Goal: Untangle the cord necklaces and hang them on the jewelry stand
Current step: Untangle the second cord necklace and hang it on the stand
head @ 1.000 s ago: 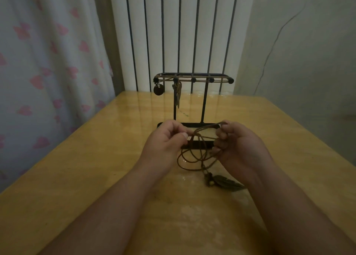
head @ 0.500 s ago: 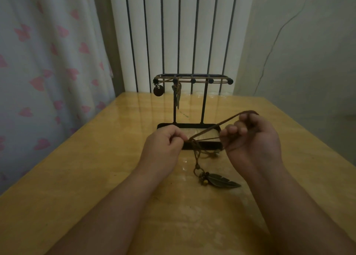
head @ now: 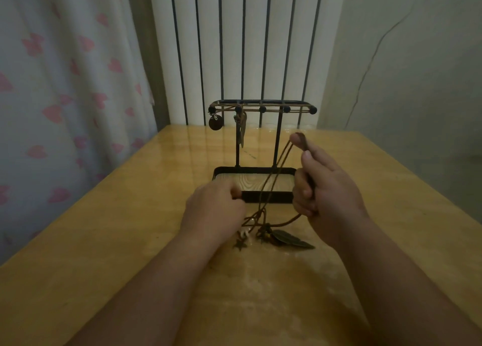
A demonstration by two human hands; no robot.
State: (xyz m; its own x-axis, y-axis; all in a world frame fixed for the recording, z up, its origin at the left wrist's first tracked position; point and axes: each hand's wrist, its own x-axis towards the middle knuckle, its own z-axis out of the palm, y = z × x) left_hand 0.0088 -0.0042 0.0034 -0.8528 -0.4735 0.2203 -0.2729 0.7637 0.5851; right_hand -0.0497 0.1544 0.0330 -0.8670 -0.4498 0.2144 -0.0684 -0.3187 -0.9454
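On the tabletop (head: pixel 104 241), toward 12 o'clock, the jewelry stand (head: pixel 277 142) — behind it a radiator (head: pixel 234 45), at 9 o'clock a curtain (head: pixel 65 84). Hung at the left end of the stand's top bar, a round pendant (head: pixel 216 122). Before the stand's base, left hand (head: pixel 216 210) at 7 o'clock, right hand (head: pixel 328 197) at 5 o'clock. Between them a cord necklace (head: pixel 273 178), looped over the right hand's raised fingertip (head: pixel 297 138); at 6 o'clock a leaf pendant (head: pixel 289 238) — left of it a star charm (head: pixel 240 244).

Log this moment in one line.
step: untangling | left hand: grips cord | right hand: holds cord raised | leaf pendant: on table | jewelry stand: round pendant hanging
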